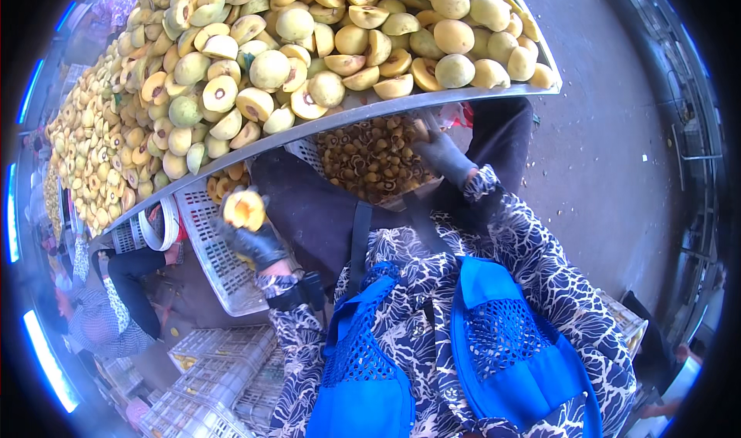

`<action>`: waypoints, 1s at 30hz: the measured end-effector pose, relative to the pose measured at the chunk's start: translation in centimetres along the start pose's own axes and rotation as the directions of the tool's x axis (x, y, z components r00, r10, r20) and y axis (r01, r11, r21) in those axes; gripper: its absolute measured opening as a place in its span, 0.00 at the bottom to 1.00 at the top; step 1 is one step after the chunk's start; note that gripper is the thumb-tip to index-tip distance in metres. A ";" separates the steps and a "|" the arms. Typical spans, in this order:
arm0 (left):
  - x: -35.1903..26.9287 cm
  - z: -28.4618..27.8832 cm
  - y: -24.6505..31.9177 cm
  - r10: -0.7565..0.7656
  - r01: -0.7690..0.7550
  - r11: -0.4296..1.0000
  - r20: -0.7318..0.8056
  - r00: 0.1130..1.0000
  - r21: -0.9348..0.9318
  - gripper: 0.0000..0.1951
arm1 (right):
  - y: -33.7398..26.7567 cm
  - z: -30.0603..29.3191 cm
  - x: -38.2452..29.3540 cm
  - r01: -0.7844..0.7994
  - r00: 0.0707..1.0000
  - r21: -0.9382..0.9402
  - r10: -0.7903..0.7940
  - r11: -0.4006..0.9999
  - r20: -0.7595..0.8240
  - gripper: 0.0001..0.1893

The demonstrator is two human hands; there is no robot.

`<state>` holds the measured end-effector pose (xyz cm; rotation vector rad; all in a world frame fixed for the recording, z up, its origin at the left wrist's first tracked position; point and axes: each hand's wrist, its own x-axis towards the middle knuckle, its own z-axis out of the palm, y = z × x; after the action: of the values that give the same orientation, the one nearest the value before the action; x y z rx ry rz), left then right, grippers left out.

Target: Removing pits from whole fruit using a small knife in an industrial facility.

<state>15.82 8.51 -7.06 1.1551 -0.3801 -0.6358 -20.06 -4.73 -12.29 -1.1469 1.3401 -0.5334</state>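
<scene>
My left hand [255, 242], in a dark glove, holds a halved yellow peach [244, 209] with its cut face up and an orange hollow in the middle. The hand is above a white perforated plastic crate [231, 290], where more peach halves [227, 182] show beyond my fingers. My right hand [447, 155], in a grey glove, hangs over a crate of brown peach pits and scraps [373, 157] between my knees. Blur at its fingertips hides whether it grips anything. Above both hands, a metal-edged table [359, 117] bears a large heap of halved peaches [295, 24].
White crates [214, 374] are stacked on the floor at lower left. A person [107, 316] in a patterned top sits farther along the table, near a white bucket [168, 224]. Grey floor [596, 148] with scattered bits lies to the right. Another crate [622, 322] stands behind my right arm.
</scene>
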 end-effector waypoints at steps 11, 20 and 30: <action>-1.7 10.8 3.5 0.514 -0.730 0.233 0.556 0.653 0.642 0.19 | -0.7 -2.9 -4.4 -0.099 0.991 0.044 0.102 0.994 -0.086 0.21; 4.5 28.7 -3.2 0.362 -0.966 0.054 0.896 0.256 0.254 0.23 | 1.6 -1.8 -3.5 0.028 0.994 0.043 -0.023 0.999 -0.107 0.21; 5.8 32.5 -5.1 0.183 -0.888 0.142 0.871 0.457 0.436 0.30 | 2.5 -1.4 -3.8 0.151 0.987 -0.006 -0.151 0.988 -0.051 0.15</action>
<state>-0.12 -20.01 -0.01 1.5777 -1.9753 0.0511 -22.96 -0.99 -12.47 -1.2504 1.3035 -0.6753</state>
